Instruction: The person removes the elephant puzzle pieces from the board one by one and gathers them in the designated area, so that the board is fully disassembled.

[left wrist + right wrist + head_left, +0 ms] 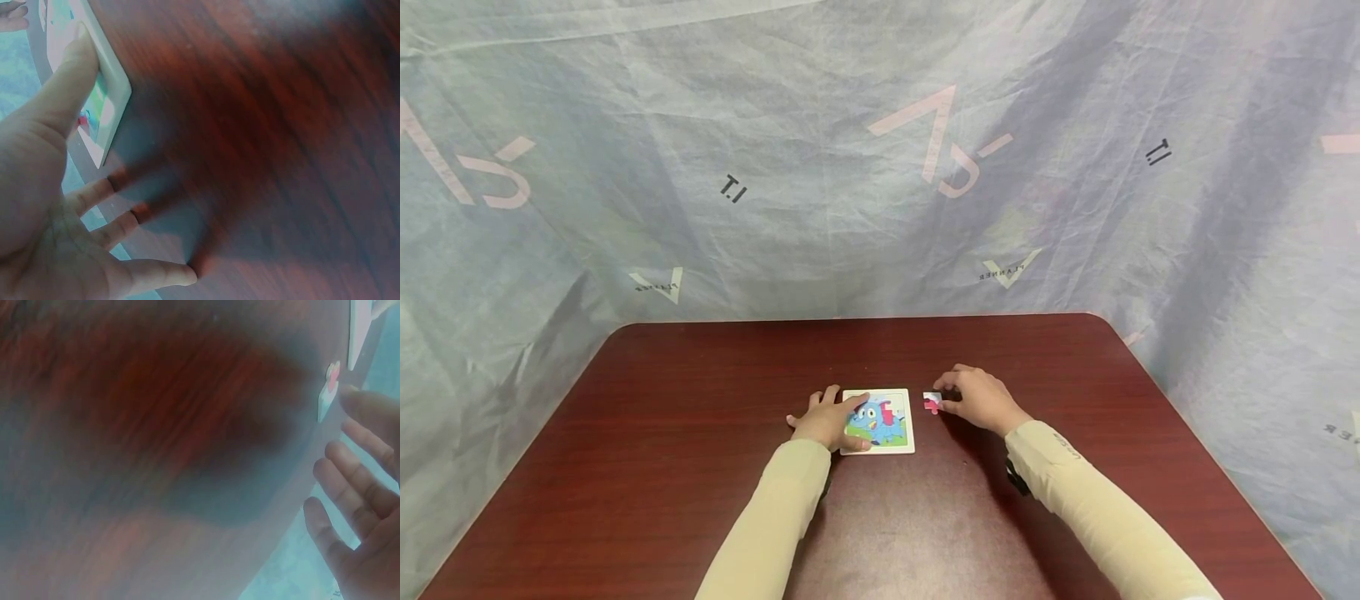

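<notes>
Wrinkly gray cloth [820, 183] hangs behind everything, with pink shapes, black letters and pale yellow V marks on it. In front of it is a big, shiny, dark red-brown wooden tabletop [700, 375] with round corners at the back.

Starting on the left, a cream sleeve [767, 517] reaches up to the person's left hand [824, 423]. Its fingers are spread wide and not curled around anything. The thumb and pointer finger rest on the left side of a jigsaw puzzle [912, 429], and the other fingers stick out to the left, over the wood. The puzzle is square, lies flat, and has a white border. It shows a blue cartoon animal [891, 433] with a big eye, a bit of pink, and green below.

Just right of the puzzle, and not touching it, is one loose puzzle piece [932, 402], pink and pale. Next comes the right hand [976, 400], its fingers a little bent. The thumb and pointer are right at the piece, but I can't tell if they pinch it. Farther right are a black strap [1017, 479] under the wrist and another cream sleeve [1097, 492].
</notes>
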Motion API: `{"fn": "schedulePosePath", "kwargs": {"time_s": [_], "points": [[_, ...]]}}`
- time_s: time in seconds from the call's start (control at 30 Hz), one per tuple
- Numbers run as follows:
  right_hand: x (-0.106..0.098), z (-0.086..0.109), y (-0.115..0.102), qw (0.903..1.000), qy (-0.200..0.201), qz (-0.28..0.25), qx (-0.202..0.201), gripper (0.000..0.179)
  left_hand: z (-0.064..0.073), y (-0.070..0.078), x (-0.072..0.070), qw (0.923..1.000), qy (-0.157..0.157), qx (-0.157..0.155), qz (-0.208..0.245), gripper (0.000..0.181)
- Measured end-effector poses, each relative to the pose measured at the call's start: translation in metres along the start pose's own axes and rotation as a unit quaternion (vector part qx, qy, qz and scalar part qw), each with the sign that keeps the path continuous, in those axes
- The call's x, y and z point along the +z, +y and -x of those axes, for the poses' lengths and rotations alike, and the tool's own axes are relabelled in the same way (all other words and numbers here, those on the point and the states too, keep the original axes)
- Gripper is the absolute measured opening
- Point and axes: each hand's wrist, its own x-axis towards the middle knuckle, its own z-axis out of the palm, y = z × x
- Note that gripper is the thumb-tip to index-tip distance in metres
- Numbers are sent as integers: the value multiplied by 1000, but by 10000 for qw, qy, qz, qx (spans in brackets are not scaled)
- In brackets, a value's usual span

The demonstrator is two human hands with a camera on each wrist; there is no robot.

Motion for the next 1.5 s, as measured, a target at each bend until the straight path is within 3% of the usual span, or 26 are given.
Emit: {"fn": "schedulePosePath", "kwargs": {"time_s": [0.23,0.53,0.9,1.17,1.5], "points": [[3,2,-3,9957,248,-804,393,20,0,-1,1,10000,27,-24,0,79],[6,6,-12,9763,249,-1979,843,22,0,-1,0,10000,36,-25,4,80],[14,7,-28,9649,263,-2350,1143,23,3,0,-2,10000,82,13,-4,79],[22,6,-38,9641,329,-2379,1135,22,3,2,-2,10000,73,-18,-2,79],[28,5,-46,9614,96,-2535,1062,21,3,3,-1,10000,28,-53,-6,78]]}}
